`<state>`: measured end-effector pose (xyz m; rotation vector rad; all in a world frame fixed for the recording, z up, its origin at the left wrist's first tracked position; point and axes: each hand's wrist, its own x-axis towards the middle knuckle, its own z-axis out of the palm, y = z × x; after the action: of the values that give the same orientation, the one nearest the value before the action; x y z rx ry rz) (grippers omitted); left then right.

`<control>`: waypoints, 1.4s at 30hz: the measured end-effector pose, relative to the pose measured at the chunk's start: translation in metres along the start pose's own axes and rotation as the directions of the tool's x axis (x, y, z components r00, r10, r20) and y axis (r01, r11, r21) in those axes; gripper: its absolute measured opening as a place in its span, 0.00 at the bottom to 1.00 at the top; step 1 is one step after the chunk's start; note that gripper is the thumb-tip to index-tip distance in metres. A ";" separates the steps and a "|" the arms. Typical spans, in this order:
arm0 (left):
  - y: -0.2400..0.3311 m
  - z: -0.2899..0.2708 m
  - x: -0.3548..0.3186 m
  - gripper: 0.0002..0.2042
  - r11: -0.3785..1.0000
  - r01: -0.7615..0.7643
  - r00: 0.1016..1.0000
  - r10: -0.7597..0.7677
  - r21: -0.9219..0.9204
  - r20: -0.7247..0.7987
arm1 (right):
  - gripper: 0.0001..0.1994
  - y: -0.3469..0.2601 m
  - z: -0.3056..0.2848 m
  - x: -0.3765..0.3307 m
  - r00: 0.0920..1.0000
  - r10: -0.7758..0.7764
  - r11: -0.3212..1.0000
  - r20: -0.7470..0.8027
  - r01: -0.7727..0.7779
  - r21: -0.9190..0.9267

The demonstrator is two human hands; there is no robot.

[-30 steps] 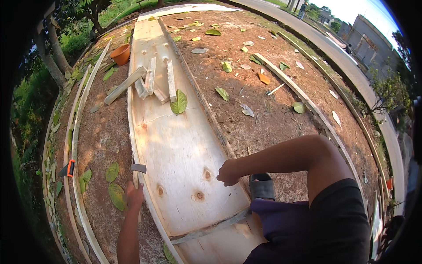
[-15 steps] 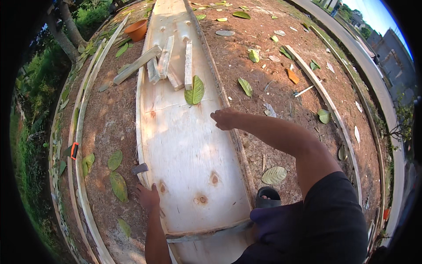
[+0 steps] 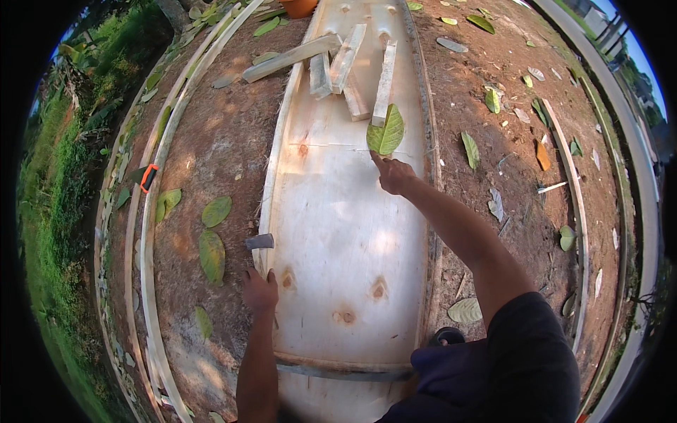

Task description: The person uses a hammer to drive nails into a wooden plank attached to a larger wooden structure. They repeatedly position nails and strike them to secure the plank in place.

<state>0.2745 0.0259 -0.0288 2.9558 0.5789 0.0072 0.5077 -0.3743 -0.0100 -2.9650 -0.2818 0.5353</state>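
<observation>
My right hand [image 3: 395,174] reaches over the long plywood trough [image 3: 331,225]. Its index finger stretches out to the lower end of a big green-yellow leaf [image 3: 386,130], while the other fingers curl loosely. The finger seems to touch the leaf, which lies against the near end of a short wood block [image 3: 384,83]. On the trough's left edge, my left hand [image 3: 261,290] is closed around what looks like the pale handle of a hatchet [image 3: 259,241]. Its dark metal head sticks out just beyond my fingers; most of the handle is hidden.
Several short wood blocks [image 3: 347,58] lie piled in the trough, one jutting over its left edge. Long battens [image 3: 149,261] run along the ground at left, with an orange-handled saw [image 3: 148,178] on them. Another batten [image 3: 570,211] lies right. An orange pot [image 3: 300,7] stands far off.
My right hand has moved from the trough's right edge inward to the leaf. The whole view has shifted, so the trough appears farther right. My left hand keeps its place by the hatchet.
</observation>
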 end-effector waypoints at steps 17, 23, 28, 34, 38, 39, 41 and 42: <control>-0.005 0.002 0.004 0.24 1.000 0.001 0.999 -0.001 0.015 -0.041 | 0.14 0.064 -0.061 -0.008 0.764 0.168 0.861 -0.623 0.194 0.471; 0.000 0.003 0.002 0.24 1.000 -0.004 0.998 0.003 -0.009 -0.065 | 0.19 0.192 -0.119 -0.028 0.317 0.793 0.455 -0.521 0.260 0.851; 0.007 0.009 0.002 0.23 0.999 -0.014 1.000 0.012 -0.052 -0.023 | 0.35 0.230 -0.078 -0.018 0.282 0.828 0.518 -0.485 -0.050 0.854; 0.000 0.004 0.003 0.22 1.000 -0.027 0.998 0.027 -0.009 -0.060 | 0.32 0.106 -0.037 0.050 0.675 0.505 0.765 -0.538 -0.062 0.641; 0.001 0.002 0.005 0.22 0.999 -0.032 0.999 0.031 -0.017 -0.044 | 0.32 0.051 -0.026 0.091 0.753 0.468 0.799 -0.463 -0.136 0.586; 0.001 0.001 0.005 0.22 0.999 -0.033 0.999 0.032 -0.018 -0.034 | 0.31 0.043 -0.026 0.100 0.760 0.479 0.802 -0.439 -0.176 0.571; -0.001 -0.001 0.006 0.22 0.999 -0.041 0.999 0.040 -0.014 -0.031 | 0.31 0.026 -0.028 0.117 0.762 0.510 0.790 -0.399 -0.232 0.567; -0.003 -0.001 0.005 0.22 0.999 -0.050 0.998 0.049 -0.012 -0.033 | 0.30 0.021 -0.029 0.122 0.756 0.532 0.776 -0.382 -0.254 0.577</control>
<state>0.2784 0.0308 -0.0283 2.9621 0.5080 0.0640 0.6338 -0.3720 -0.0269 -2.5006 0.5074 -0.1915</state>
